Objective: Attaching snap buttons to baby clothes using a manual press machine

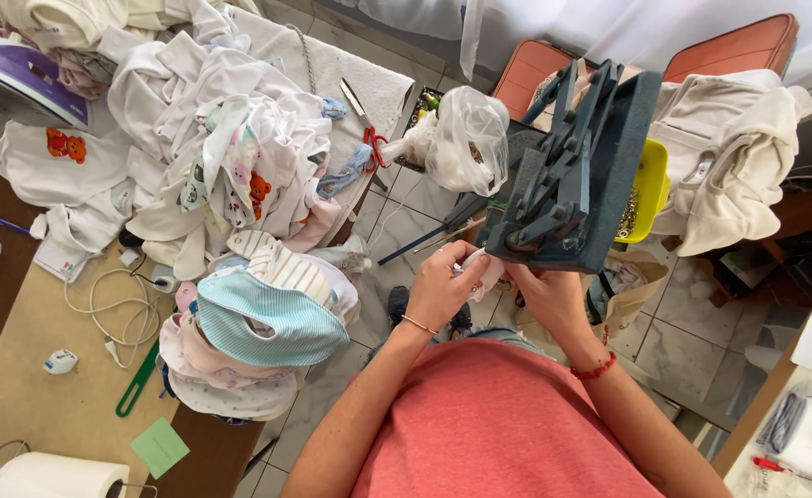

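Note:
My left hand (440,286) and my right hand (543,293) meet under the base of a dark grey-blue hand press (577,166). Together they pinch a small piece of white and pale pink fabric (486,270) at the press's lower edge. The right hand's fingers are partly hidden by the press. A thin bracelet circles my left wrist, a red one my right wrist. My salmon shirt fills the bottom of the view.
A pile of baby bibs (258,323) and white garments (231,138) covers the table (46,406) at left, with scissors (364,120), a white cable (115,309), an iron (18,78) and a paper roll (55,475). A plastic bag (466,138), yellow tray (646,189) and cream garments (738,157) sit behind the press.

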